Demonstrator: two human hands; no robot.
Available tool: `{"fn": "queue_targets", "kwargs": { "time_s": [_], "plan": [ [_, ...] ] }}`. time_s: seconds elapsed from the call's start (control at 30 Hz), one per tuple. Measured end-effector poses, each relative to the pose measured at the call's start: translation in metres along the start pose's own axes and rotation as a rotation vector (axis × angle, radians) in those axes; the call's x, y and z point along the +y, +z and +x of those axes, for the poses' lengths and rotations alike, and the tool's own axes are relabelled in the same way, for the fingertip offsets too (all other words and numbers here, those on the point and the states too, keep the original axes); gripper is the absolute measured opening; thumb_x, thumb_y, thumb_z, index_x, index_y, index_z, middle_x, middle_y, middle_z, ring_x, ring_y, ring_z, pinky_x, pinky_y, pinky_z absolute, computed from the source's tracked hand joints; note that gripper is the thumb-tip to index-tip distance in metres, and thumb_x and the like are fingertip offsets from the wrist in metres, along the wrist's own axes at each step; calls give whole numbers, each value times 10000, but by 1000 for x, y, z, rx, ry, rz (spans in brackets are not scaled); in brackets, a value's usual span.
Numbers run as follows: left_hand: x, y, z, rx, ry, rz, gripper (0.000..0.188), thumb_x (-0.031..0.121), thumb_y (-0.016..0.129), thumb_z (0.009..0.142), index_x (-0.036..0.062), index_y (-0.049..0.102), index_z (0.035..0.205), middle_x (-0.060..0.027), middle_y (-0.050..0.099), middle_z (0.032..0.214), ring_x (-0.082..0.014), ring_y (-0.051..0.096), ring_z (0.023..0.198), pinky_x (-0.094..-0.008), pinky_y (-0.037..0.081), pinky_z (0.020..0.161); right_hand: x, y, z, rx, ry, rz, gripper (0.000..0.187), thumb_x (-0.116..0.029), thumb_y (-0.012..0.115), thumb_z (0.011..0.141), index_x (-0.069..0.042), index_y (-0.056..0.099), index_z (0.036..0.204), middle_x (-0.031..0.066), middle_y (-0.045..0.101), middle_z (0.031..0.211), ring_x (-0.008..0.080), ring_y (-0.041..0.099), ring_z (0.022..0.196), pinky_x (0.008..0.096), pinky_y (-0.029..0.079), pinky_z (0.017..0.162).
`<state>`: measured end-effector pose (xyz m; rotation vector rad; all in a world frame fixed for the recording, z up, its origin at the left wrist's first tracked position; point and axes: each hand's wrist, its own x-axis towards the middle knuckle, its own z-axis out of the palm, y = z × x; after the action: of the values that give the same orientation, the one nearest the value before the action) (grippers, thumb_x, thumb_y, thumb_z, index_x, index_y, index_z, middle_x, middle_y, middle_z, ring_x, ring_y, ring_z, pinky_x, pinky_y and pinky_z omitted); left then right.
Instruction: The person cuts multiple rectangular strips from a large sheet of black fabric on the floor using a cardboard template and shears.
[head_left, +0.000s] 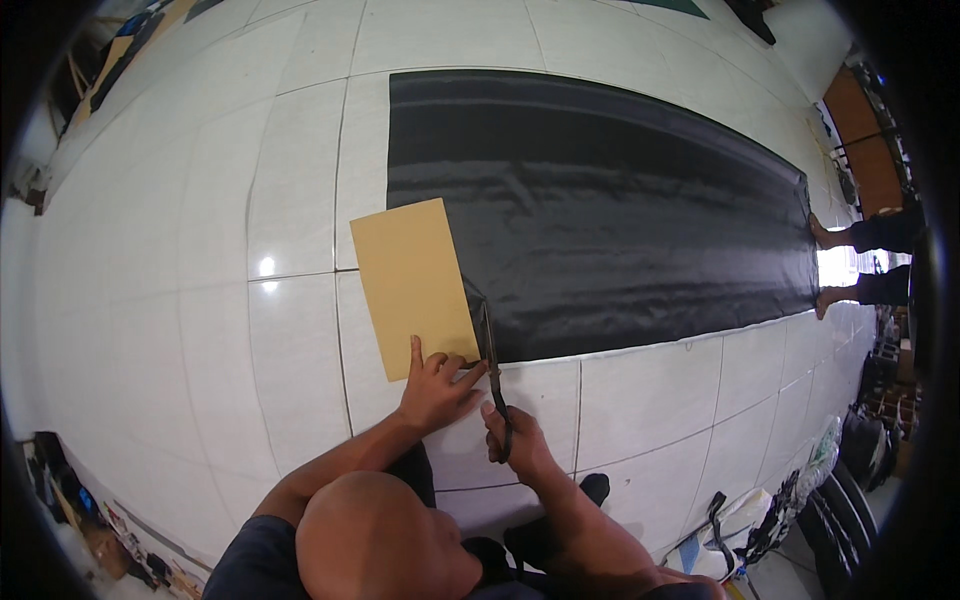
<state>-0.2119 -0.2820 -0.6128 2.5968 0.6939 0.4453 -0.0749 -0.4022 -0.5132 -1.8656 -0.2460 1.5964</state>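
A large black sheet (600, 220) of smooth, slightly shiny material lies spread on the tiles. Over its left end rests a tan rectangular board (410, 285), tilted a little. My left hand (437, 388) lies on the board's near edge with fingers apart, one stretched out across it; the fingertips on the other side reach the sheet's near edge, where their contact is hard to make out. In my right hand (520, 440) is a pair of scissors (493, 365) with dark handles. Its blades point away from me along the board's right edge, at the sheet, where a small flap lifts.
At the sheet's far right end stand another person's bare feet (832, 235). Bags and plastic-wrapped goods (740, 530) sit at the lower right. Assorted items (75, 500) line the lower left edge. White tiled floor (200, 300) stretches to the left.
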Motion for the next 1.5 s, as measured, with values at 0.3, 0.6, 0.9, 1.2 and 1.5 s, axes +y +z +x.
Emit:
{"fn": "queue_targets", "kwargs": {
  "time_s": [0.3, 0.6, 0.9, 1.2, 1.5],
  "plan": [
    [4, -2, 2, -163, -41, 38, 574, 489, 759, 806, 263, 663, 1325, -92, 543, 1109, -312, 546, 1069, -838, 153, 1084, 10, 9, 12, 54, -29, -73, 544, -539, 634, 983, -4, 576, 898, 18, 531, 641, 119, 523, 551, 296, 445, 521],
    [5, 0, 1, -174, -45, 68, 553, 460, 747, 799, 279, 673, 1316, -72, 543, 1099, -302, 544, 1069, -837, 120, 1100, 42, 25, 43, 155, -208, -89, 532, -525, 638, 985, 0, 616, 904, 10, 536, 609, 112, 525, 519, 292, 427, 491],
    [0, 8, -3, -177, -63, 104, 487, 454, 791, 758, 244, 725, 1193, -61, 571, 1100, -291, 558, 1070, -843, 135, 1091, -13, 17, 59, 122, -181, -196, 578, -546, 594, 988, 26, 667, 953, 229, 679, 823, 380, 691, 832, 453, 509, 759],
    [3, -7, 5, -180, -59, -15, 400, 502, 770, 807, 216, 751, 1086, -61, 596, 1082, -291, 580, 1019, -851, 172, 1065, -36, 16, 114, 191, -274, -78, 520, -511, 645, 991, -74, 564, 720, -6, 481, 566, 98, 475, 488, 291, 395, 468],
    [7, -9, 9, -211, -66, 15, 563, 577, 715, 836, 299, 680, 1324, -72, 614, 1123, -312, 606, 1024, -848, 155, 1063, -82, 14, 165, 196, -401, -36, 531, -530, 651, 980, -105, 522, 689, -2, 483, 566, 107, 466, 474, 293, 368, 461]
  ]
}}
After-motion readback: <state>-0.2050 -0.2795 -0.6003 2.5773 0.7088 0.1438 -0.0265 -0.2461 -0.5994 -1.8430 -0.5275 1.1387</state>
